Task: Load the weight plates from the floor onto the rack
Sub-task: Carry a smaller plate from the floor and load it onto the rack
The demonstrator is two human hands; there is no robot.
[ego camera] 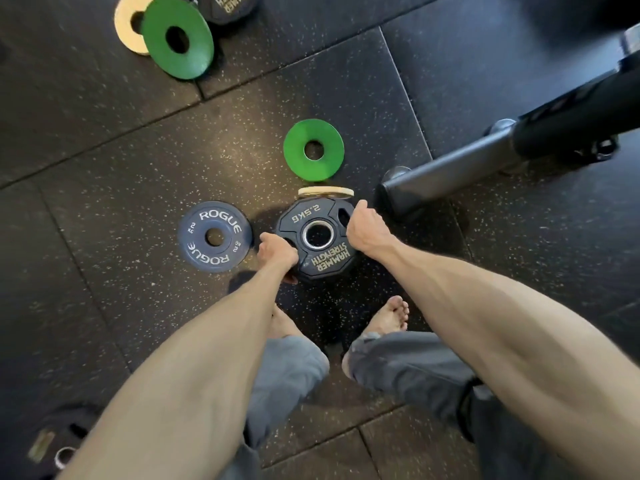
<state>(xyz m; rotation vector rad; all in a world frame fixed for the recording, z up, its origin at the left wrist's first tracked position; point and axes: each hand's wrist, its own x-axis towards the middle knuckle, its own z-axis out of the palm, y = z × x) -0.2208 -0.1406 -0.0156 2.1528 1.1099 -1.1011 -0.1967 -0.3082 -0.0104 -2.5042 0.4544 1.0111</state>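
I see the black round rubber plate marked 2.5KG [304, 216] low at the dark speckled rubber floor [138, 168], before the person's bare feet. The left grip [277, 249] curls round its left edge and the right grip [363, 230] holds its right edge. A blue round 2 kg plate [194, 237] lies just left of it, and a green flat disc [294, 150] lies beyond.

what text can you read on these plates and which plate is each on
"ROGUE", twice: blue plate
"2 KG", twice: same plate
"2.5KG": centre black plate
"HAMMER STRENGTH": same plate
"HAMMER", partly cut off: top black plate
Label on bottom-left dark plate: too blurred to read
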